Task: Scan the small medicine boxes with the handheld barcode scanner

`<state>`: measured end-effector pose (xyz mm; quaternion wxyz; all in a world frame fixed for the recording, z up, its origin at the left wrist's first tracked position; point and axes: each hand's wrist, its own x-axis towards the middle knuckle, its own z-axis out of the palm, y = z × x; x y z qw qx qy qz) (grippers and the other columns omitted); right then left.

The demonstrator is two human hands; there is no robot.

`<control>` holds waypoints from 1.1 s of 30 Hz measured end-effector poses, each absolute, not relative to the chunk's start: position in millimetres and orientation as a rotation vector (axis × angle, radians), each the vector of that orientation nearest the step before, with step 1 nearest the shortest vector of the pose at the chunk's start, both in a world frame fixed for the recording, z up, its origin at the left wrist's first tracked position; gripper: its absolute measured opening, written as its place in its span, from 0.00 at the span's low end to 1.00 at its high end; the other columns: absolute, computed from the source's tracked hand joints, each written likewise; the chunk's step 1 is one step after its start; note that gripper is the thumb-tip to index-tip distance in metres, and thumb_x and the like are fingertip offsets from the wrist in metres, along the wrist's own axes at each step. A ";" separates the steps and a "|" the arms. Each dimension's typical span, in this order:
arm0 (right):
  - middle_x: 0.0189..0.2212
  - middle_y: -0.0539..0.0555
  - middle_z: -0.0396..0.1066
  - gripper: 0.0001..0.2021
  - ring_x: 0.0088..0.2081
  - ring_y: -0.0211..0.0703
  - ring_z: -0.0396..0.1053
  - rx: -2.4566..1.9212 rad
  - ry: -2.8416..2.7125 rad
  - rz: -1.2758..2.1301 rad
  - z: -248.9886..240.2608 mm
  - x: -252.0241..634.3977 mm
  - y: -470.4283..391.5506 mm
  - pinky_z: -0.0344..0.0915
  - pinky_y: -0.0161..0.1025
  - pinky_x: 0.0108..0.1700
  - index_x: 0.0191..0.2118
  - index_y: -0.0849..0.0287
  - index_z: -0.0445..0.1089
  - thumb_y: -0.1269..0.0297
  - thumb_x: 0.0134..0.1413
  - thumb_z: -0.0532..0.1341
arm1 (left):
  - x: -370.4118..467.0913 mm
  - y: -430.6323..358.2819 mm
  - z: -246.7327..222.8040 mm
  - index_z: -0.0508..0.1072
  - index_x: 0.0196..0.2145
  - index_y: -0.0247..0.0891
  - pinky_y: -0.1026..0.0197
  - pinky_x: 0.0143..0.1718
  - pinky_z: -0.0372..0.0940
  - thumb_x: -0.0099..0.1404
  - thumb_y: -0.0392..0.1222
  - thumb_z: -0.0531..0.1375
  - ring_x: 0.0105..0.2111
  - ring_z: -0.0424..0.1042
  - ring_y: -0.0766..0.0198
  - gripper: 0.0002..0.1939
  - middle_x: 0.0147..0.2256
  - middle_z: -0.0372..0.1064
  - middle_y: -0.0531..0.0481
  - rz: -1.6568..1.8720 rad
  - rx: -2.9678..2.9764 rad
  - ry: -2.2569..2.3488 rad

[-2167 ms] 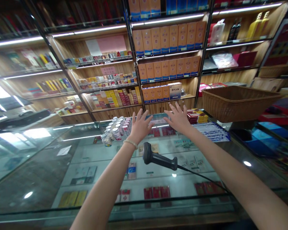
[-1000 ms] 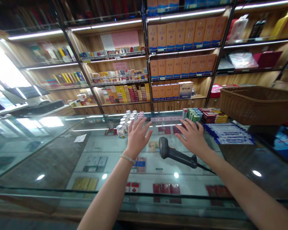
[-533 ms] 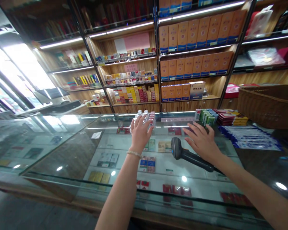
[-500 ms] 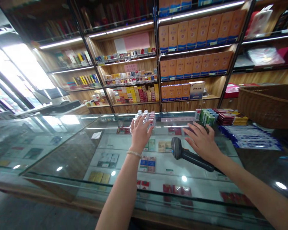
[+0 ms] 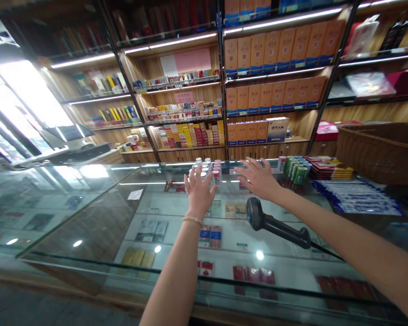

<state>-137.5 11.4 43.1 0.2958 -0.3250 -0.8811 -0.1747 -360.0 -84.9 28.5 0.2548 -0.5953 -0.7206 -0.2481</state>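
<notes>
On the glass counter (image 5: 177,206) stands a cluster of small white-capped containers (image 5: 207,166), with a row of pink ones (image 5: 216,171) along its right side. My left hand (image 5: 199,194), with a bracelet at the wrist, is right in front of the cluster and hides part of it. Its fingers are spread; whether they touch the containers I cannot tell. To the right of the cluster, my right hand (image 5: 258,178) is held over the counter with fingers apart and nothing in it. Below it lies a black barcode scanner (image 5: 279,226) with a cable.
Green cans (image 5: 298,172), red-and-yellow packs (image 5: 329,167) and blue-white packets (image 5: 357,197) lie at the right. A wicker basket (image 5: 377,154) stands behind them. Packs show under the glass. Shelves with orange boxes (image 5: 279,52) line the back wall.
My right hand has moved left and away from me, from above the scanner's handle toward the cluster. My left hand has shifted slightly, still at the containers.
</notes>
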 end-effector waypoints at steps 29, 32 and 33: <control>0.72 0.55 0.59 0.23 0.72 0.59 0.50 -0.349 -2.559 -0.759 37.3 -238.2 99.4 0.39 0.63 0.70 0.58 0.45 0.74 0.70 0.57 0.66 | -350.6 -84.3 22.1 0.71 0.64 0.49 0.25 0.71 0.34 0.62 0.47 0.70 0.74 0.43 0.38 0.33 0.75 0.47 0.42 -0.563 -1.532 -2.127; 0.72 0.55 0.59 0.21 0.72 0.58 0.50 -0.364 -2.602 -0.733 40.9 -242.1 97.7 0.40 0.65 0.70 0.57 0.46 0.74 0.70 0.60 0.63 | -351.2 -84.1 21.4 0.71 0.63 0.49 0.23 0.70 0.37 0.62 0.47 0.70 0.74 0.44 0.38 0.32 0.75 0.46 0.41 -0.573 -1.533 -2.127; 0.72 0.55 0.58 0.19 0.73 0.57 0.49 -0.365 -2.616 -0.731 42.4 -242.9 96.7 0.41 0.65 0.70 0.57 0.47 0.75 0.70 0.62 0.62 | -351.5 -83.8 20.7 0.72 0.63 0.49 0.23 0.70 0.38 0.61 0.47 0.70 0.74 0.44 0.37 0.32 0.75 0.47 0.40 -0.582 -1.535 -2.123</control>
